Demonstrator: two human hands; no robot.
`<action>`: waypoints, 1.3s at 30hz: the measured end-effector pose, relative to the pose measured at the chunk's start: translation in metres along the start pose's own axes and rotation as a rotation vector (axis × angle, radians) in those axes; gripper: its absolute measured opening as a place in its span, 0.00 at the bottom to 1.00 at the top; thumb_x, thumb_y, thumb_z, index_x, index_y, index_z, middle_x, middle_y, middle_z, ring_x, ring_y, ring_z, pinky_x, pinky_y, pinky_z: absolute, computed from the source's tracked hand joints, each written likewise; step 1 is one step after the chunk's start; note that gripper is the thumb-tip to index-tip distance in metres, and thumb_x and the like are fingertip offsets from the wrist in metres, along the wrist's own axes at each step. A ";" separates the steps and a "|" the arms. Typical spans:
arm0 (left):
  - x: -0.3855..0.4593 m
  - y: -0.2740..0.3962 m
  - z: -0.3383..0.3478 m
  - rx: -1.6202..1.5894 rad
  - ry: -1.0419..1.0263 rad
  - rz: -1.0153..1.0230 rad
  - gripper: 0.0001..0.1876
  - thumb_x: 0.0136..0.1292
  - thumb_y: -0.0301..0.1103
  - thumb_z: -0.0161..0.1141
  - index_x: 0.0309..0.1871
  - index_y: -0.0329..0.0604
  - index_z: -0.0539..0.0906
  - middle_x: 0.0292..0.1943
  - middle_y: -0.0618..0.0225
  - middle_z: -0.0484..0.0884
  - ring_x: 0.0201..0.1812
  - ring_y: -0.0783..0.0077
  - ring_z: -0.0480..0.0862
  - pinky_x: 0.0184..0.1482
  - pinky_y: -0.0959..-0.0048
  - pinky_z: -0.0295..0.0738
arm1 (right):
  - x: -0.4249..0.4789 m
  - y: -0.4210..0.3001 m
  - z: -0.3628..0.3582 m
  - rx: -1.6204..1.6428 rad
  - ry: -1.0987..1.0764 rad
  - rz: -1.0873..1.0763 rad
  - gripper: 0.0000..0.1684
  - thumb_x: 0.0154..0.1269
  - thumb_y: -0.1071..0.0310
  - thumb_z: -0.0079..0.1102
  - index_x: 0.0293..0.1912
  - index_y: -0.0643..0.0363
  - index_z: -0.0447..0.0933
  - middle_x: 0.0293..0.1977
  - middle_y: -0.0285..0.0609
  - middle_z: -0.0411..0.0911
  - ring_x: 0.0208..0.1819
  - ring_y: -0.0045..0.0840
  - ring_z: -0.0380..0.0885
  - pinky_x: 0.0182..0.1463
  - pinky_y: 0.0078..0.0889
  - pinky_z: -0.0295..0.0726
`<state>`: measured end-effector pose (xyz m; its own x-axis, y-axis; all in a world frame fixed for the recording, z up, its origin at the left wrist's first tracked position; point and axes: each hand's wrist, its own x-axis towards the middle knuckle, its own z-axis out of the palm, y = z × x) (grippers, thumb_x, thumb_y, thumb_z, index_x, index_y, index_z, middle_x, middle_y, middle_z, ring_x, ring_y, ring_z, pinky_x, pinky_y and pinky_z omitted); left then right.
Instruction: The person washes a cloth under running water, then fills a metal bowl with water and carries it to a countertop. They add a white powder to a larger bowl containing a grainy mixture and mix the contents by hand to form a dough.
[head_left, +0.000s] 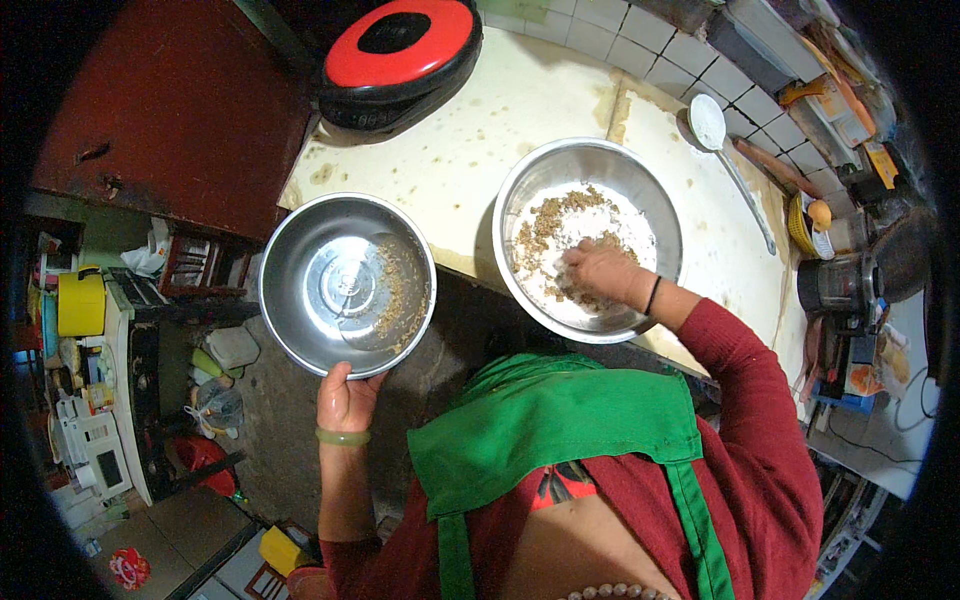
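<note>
My left hand (348, 405) grips the near rim of a stainless steel bowl (315, 300), held off the counter's left edge. Brown crumbs and a little liquid lie along this bowl's right inner side. My right hand (604, 274) reaches into a second steel bowl (660, 195) at the counter's front edge, its fingertips down in white powder (592, 217) that looks like flour. Brown crumbly bits (551, 217) lie over the powder, mostly around the far and left sides. What the right fingertips hold, if anything, is hidden.
A red and black round electric appliance (405, 45) stands at the counter's far left. A ladle with white powder in its bowl (706, 124) lies by the tiled wall. A yellow basket (801, 225) and a dark-based kitchen appliance (832, 285) are to the right.
</note>
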<state>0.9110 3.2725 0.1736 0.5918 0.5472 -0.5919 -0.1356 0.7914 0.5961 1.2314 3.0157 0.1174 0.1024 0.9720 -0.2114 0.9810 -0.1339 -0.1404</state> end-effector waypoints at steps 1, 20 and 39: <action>0.001 0.001 -0.002 0.002 -0.005 0.001 0.27 0.52 0.26 0.49 0.59 0.40 0.60 0.55 0.58 0.68 0.55 0.56 0.70 0.54 0.54 0.68 | 0.002 0.013 0.003 -0.029 -0.104 0.000 0.14 0.51 0.66 0.53 0.41 0.54 0.75 0.41 0.39 0.71 0.43 0.32 0.70 0.45 0.37 0.74; 0.015 0.003 0.002 -0.031 -0.075 -0.047 0.30 0.49 0.25 0.52 0.59 0.40 0.60 0.56 0.58 0.68 0.54 0.57 0.70 0.54 0.54 0.69 | -0.037 0.009 -0.007 0.257 -0.178 0.353 0.32 0.39 0.74 0.61 0.49 0.58 0.65 0.47 0.55 0.62 0.43 0.44 0.72 0.43 0.42 0.75; 0.019 0.006 0.023 -0.055 -0.083 -0.030 0.31 0.48 0.23 0.50 0.60 0.39 0.59 0.57 0.56 0.66 0.56 0.54 0.68 0.57 0.52 0.63 | 0.029 0.005 -0.001 0.041 -0.032 0.037 0.32 0.42 0.62 0.64 0.51 0.51 0.68 0.59 0.41 0.55 0.57 0.38 0.58 0.56 0.52 0.64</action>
<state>0.9397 3.2813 0.1782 0.6594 0.5005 -0.5609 -0.1587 0.8220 0.5469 1.2398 3.0432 0.1110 0.1323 0.9597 -0.2481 0.9690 -0.1779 -0.1715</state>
